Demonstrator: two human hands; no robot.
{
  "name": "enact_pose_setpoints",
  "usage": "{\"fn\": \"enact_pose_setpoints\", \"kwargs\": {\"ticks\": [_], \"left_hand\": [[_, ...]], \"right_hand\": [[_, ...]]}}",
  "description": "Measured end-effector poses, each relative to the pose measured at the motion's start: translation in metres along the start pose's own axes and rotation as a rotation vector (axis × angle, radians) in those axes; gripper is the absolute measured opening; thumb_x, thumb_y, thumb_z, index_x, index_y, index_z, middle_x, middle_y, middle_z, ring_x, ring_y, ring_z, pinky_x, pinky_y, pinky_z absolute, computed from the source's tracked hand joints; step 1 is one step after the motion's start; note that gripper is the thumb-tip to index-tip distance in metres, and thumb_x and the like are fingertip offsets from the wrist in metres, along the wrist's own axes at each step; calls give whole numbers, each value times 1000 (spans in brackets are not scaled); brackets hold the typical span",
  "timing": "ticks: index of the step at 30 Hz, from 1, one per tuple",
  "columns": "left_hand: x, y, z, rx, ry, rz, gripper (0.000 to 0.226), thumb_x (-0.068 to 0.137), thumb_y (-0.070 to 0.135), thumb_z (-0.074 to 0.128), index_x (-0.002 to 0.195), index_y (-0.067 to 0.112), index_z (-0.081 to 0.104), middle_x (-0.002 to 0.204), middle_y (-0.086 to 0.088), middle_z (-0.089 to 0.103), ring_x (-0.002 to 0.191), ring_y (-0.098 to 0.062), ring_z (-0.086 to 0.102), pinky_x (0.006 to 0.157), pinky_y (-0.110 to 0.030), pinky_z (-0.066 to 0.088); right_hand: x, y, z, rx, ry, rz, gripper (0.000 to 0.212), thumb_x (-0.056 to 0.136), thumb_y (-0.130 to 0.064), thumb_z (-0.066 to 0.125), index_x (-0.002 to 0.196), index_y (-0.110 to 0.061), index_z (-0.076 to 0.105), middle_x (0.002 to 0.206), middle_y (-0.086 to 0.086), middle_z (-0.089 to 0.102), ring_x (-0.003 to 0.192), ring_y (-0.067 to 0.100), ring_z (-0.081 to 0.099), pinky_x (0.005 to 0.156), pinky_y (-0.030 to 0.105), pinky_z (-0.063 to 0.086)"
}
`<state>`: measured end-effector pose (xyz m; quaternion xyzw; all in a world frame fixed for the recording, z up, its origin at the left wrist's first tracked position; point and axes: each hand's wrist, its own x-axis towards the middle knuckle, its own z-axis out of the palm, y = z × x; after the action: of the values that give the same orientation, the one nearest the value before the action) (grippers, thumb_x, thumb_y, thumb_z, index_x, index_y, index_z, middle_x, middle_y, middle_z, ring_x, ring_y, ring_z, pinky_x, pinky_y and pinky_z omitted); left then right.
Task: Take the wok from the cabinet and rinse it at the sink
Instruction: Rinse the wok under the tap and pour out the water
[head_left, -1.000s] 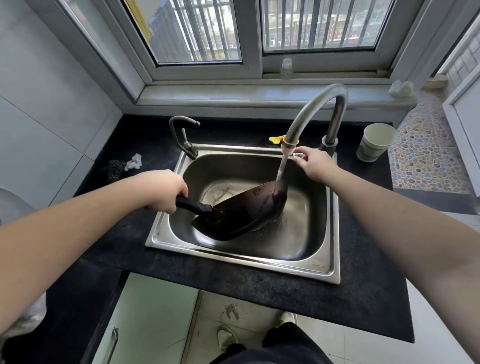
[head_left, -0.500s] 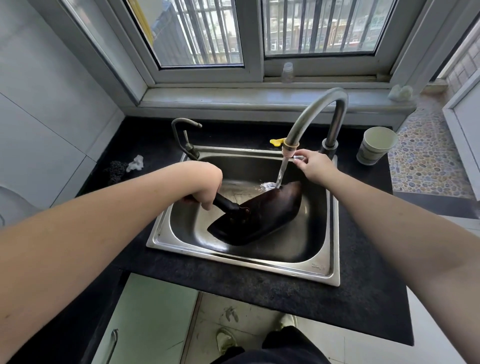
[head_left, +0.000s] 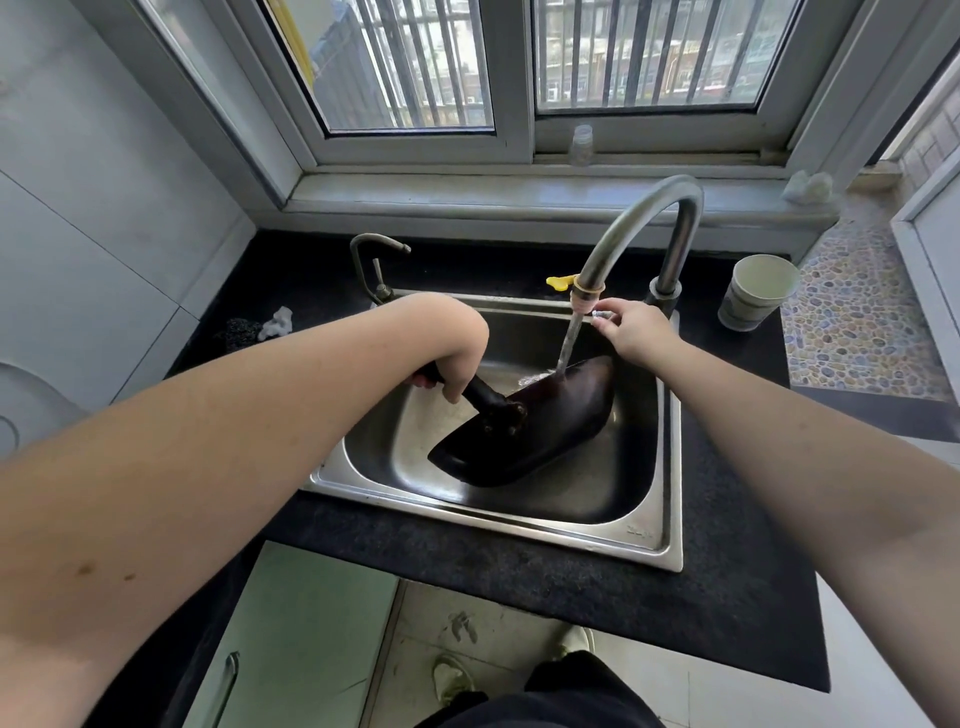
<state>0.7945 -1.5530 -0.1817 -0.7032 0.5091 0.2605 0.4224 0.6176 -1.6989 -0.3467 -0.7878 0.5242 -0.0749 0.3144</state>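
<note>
A dark wok (head_left: 540, 426) is tilted on its side inside the steel sink (head_left: 667, 467), its outer bottom facing me. My left hand (head_left: 457, 353) grips the wok's black handle above the sink's left half. Water runs from the tall curved faucet (head_left: 639, 223) onto the wok's upper rim. My right hand (head_left: 631, 332) pinches the faucet's small lever just right of the spout.
A small second tap (head_left: 371, 260) stands at the sink's back left. A paper cup (head_left: 756, 293) sits on the black counter (head_left: 727, 597) at the right. A dark scrubber (head_left: 239, 332) and crumpled white scrap lie at the left. Green cabinet door (head_left: 291, 639) below.
My left hand has moved right over the sink and turned the wok, so its outer bottom now faces me. Water keeps running. My right hand stays at the faucet lever.
</note>
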Motion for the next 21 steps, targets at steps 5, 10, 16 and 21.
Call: {"fn": "enact_pose_setpoints", "kwargs": {"ticks": [5,10,16,21], "left_hand": [[0,-14,4,-57,21,34,24,88,21,65,96,-2,62,53,-10,57,46,-26,53,58,-33,51],[2,-47,22,-79,39,80,19,83,15,66,98,4,66,65,-14,61,48,-27,54,47,-27,51],[16,-96,49,-28,114,102,25,75,18,66,99,23,69,38,5,55,29,-14,50,40,-22,46],[23,-110,62,47,139,112,32,74,21,65,103,33,69,56,2,64,30,-10,53,36,-18,44]], "right_hand": [[0,0,0,-8,1,1,31,95,-41,52,124,-33,61,120,7,67,115,31,57,96,43,47],[0,-1,1,-13,1,13,31,95,-42,50,124,-35,60,121,7,66,116,31,56,97,45,46],[-2,-1,0,-21,-6,14,31,96,-42,50,124,-36,60,121,6,66,115,30,57,96,44,47],[-3,-3,0,-25,-2,18,31,96,-42,49,125,-35,59,122,6,66,116,30,56,96,45,46]]}}
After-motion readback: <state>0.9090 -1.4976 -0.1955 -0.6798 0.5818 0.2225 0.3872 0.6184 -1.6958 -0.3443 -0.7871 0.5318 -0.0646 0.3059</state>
